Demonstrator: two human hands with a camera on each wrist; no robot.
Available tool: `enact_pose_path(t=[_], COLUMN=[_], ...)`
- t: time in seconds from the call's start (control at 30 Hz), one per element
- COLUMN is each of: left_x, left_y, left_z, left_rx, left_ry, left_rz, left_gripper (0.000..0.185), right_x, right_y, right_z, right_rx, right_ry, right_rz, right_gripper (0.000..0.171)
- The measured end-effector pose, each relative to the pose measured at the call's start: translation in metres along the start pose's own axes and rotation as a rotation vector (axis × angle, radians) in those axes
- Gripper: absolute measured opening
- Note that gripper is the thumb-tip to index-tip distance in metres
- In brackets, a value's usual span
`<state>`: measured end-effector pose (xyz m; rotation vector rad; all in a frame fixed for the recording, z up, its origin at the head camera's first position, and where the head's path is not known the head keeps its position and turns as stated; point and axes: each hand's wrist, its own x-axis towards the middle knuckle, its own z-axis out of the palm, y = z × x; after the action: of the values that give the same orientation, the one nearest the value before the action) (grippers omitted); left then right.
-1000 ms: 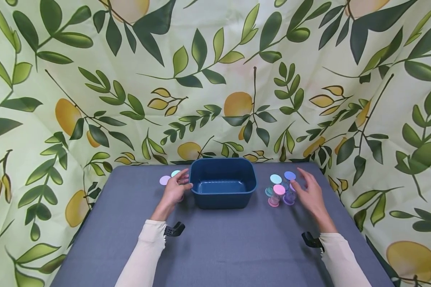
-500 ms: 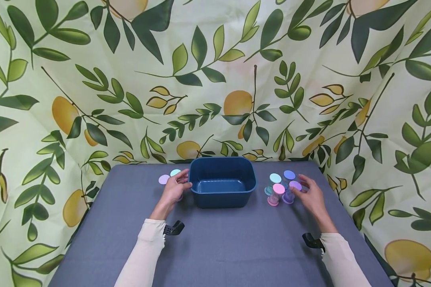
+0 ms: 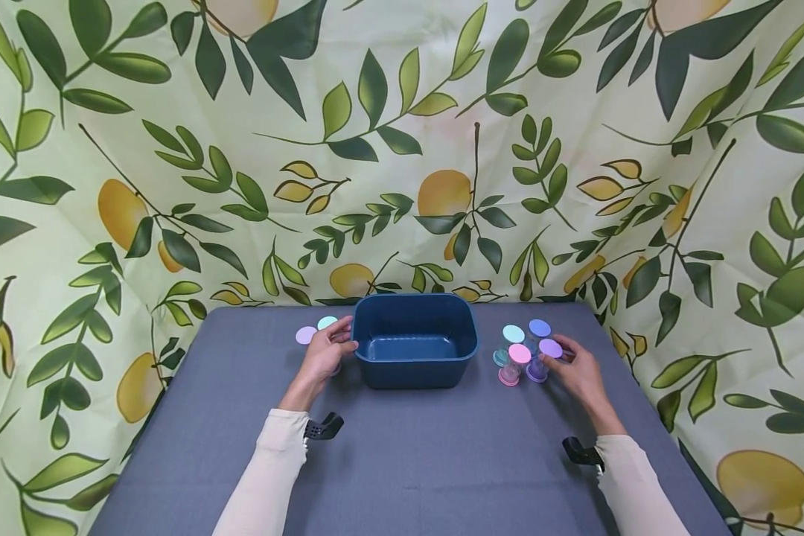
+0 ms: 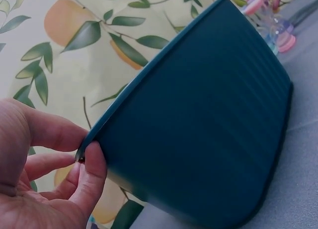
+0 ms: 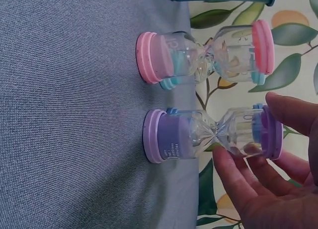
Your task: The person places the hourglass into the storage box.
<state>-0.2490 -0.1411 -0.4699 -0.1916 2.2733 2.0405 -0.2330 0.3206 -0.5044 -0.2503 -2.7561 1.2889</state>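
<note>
My left hand (image 3: 318,362) pinches the rim of a dark blue plastic bin (image 3: 412,374) at its left end; the left wrist view shows thumb and fingers at the rim corner. To the right of the bin, my right hand (image 3: 579,376) holds the purple hourglass (image 5: 174,134) near its top cap, thumb on one side and fingers on the other. The hourglass stands upright, its purple sand mostly in the lower bulb. Beside it are a pink hourglass (image 3: 519,355), a teal one (image 3: 513,334) and a blue one (image 3: 539,327), partly hidden behind the others.
Left of the bin, a lilac-capped hourglass (image 3: 305,335) and a mint-capped one (image 3: 327,322) are partly covered by my left hand. A grey cloth covers the table (image 3: 415,461). Lemon-print fabric (image 3: 388,179) hangs behind and at both sides.
My right hand has moved slightly left and its fingers have come in around the purple hourglass's top. The left hand stays on the bin's rim.
</note>
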Motion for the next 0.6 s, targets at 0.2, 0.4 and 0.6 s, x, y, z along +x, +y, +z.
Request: enact_pose_path(t=[0.2, 0.4, 0.6], left_x=[-0.0006, -0.001, -0.0009], left_y=[-0.0002, 0.0, 0.0011], left_z=[-0.0002, -0.0001, 0.0011], left_rx=[-0.004, 0.005, -0.004], left_ry=[0.0, 0.003, 0.004], left_rz=[-0.002, 0.001, -0.012], left_gripper=[0.06, 0.059, 0.058], right_x=[-0.0005, -0.0028, -0.0096], right_y=[-0.0009, -0.0009, -0.0047], right_z=[-0.0004, -0.0019, -0.0072], right_rx=[-0.012, 0.006, 0.012], right_ry=[-0.013, -0.014, 0.005], right_rz=[0.012, 0.039, 0.034], right_gripper=[0.062, 0.064, 0.066])
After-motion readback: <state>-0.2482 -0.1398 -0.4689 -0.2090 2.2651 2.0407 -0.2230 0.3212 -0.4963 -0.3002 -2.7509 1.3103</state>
